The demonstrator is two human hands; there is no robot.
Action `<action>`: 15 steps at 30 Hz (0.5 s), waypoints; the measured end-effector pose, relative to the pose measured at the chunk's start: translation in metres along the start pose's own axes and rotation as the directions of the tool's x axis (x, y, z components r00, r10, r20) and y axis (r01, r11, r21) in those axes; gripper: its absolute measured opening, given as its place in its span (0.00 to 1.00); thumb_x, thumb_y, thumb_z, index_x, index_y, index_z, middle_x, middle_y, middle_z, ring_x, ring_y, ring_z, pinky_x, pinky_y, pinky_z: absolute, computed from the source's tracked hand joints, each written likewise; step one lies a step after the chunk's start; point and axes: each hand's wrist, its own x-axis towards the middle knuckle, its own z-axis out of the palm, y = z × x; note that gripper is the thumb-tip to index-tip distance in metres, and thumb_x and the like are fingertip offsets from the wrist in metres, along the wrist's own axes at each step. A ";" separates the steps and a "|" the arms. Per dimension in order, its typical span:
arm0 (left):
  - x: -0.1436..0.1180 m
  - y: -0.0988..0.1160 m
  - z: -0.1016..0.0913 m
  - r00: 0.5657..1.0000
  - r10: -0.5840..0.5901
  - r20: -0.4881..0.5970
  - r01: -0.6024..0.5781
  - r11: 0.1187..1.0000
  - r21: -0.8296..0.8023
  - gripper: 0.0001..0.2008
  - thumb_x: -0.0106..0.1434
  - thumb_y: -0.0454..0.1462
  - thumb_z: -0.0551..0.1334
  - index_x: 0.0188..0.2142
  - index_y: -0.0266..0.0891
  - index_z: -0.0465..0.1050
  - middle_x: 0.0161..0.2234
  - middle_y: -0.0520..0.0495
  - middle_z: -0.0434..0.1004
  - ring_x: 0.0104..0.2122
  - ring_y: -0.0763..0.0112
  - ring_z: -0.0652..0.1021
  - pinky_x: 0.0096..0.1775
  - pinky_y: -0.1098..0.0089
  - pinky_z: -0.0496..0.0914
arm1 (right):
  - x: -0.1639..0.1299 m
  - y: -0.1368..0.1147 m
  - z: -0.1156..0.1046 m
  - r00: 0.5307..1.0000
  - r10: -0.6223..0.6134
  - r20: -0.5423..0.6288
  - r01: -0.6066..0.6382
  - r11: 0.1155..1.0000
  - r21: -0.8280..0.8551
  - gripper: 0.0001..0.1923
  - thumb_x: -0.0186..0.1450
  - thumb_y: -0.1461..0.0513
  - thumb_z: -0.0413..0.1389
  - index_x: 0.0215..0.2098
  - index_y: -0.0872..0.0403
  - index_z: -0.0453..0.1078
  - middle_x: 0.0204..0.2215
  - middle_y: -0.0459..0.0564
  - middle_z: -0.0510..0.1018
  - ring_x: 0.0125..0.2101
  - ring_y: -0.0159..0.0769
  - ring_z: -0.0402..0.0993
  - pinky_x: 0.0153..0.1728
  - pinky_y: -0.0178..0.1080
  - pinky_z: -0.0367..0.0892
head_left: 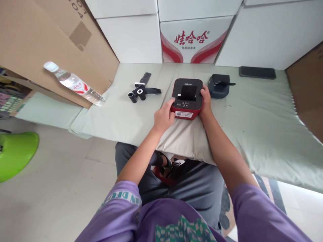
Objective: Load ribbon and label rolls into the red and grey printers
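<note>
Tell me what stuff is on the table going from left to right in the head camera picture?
Water bottle → black strap piece with rollers → left hand → red and black printer → right hand → dark grey device → black phone.

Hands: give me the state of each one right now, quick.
Left hand: curled against the left side of the red and black printer, gripping it.
Right hand: closed on the printer's right side.
</note>
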 end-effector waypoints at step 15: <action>-0.001 -0.007 0.000 0.999 0.035 0.020 -0.034 0.999 -0.018 0.32 0.66 0.34 0.55 0.69 0.47 0.63 0.61 0.43 0.81 0.50 0.61 0.84 0.49 0.64 0.78 | 0.000 0.000 0.001 0.999 0.006 -0.035 -0.005 1.000 0.015 0.36 0.50 0.32 0.69 0.46 0.43 0.78 0.50 0.45 0.84 0.59 0.49 0.79 0.71 0.56 0.68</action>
